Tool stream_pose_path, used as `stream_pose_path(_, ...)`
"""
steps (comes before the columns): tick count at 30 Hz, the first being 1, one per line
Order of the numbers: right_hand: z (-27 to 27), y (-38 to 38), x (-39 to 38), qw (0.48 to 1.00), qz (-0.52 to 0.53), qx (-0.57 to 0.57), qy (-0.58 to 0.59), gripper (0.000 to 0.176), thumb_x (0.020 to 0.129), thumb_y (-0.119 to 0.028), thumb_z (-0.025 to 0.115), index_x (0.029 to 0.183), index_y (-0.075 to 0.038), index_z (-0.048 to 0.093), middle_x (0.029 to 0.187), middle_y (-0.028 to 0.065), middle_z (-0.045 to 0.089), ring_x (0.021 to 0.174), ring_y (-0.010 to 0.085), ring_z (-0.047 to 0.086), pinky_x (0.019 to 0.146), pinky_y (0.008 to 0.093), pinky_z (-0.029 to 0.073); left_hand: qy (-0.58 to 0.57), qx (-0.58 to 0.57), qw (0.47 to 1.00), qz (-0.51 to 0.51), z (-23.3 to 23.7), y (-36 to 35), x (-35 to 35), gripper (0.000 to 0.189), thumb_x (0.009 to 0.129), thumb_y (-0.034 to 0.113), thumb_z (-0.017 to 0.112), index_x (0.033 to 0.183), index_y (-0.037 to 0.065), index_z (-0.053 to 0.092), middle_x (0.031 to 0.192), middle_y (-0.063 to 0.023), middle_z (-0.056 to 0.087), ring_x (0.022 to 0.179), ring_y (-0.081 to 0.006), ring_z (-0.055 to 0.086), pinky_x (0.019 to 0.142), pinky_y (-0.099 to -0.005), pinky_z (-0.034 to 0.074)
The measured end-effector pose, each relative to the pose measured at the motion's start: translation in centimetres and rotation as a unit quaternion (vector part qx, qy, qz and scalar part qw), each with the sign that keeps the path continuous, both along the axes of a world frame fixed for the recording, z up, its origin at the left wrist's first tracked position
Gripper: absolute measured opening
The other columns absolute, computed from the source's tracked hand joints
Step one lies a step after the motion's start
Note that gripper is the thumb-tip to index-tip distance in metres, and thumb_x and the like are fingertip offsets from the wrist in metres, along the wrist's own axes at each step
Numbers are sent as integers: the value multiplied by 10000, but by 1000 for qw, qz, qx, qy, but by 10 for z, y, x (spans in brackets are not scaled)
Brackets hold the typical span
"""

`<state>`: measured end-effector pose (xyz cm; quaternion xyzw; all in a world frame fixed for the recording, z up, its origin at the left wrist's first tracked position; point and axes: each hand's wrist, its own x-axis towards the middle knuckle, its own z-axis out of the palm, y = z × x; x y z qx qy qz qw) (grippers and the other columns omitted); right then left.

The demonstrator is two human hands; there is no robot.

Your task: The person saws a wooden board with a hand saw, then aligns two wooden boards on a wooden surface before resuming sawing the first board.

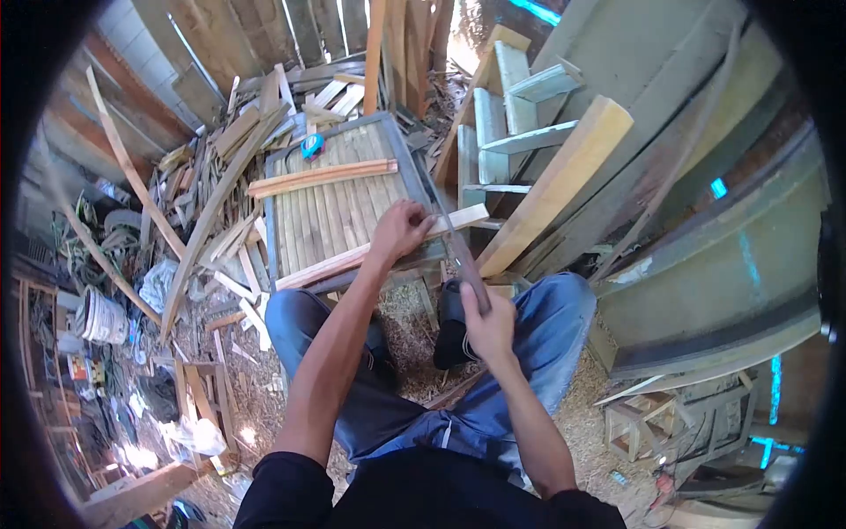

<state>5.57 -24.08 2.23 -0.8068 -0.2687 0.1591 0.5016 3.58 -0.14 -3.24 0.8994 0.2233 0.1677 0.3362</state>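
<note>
My left hand presses on a light wooden strip that lies across the near edge of a slatted panel. Its fingers are curled round the strip. In my right hand is the handle of a long saw, whose blade crosses the strip close to its right end and points up and away. Farther back on the panel rest a reddish wooden piece and a blue tape measure.
Scrap wood is heaped at the back left. A thick beam leans at the right beside a pale wooden frame. Wood shavings cover the floor. A white bucket stands at the far left.
</note>
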Motion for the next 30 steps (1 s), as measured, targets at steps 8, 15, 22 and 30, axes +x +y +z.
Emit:
stream_pose_path(8, 20, -84, -35, 1000, -2, 8, 20, 273, 912, -239, 648, 836, 23, 645, 524, 135, 469, 441, 172, 487, 473, 347, 383, -4, 15, 999, -29, -6, 10, 0, 306, 832, 271, 676, 704, -1, 614, 713, -153, 576, 772, -334, 558, 736, -432, 449)
stream_pose_path(15, 29, -61, -20, 999, -34, 3, 16, 309, 907, -267, 659, 812, 27, 640, 499, 88, 397, 479, 100, 372, 463, 330, 350, -33, -34, 999, 27, -9, 22, 3, 299, 825, 269, 680, 752, -18, 637, 696, -174, 613, 685, -323, 601, 648, -414, 473)
stream_pose_path(22, 29, -97, -18, 999, 33, 12, 26, 336, 908, -270, 660, 756, 24, 602, 502, 80, 381, 485, 104, 353, 463, 331, 330, -33, -132, 991, 13, -11, 2, 1, 326, 787, 288, 707, 729, -24, 633, 703, -171, 605, 685, -315, 588, 646, -401, 471)
stream_pose_path(30, 37, -98, -46, 998, 27, -19, 48, 280, 913, -273, 656, 868, 3, 667, 508, 100, 484, 427, 195, 469, 468, 329, 384, 16, -94, 995, -33, 4, -1, -7, 341, 761, 329, 714, 778, -9, 669, 811, -189, 598, 833, -311, 600, 757, -425, 465)
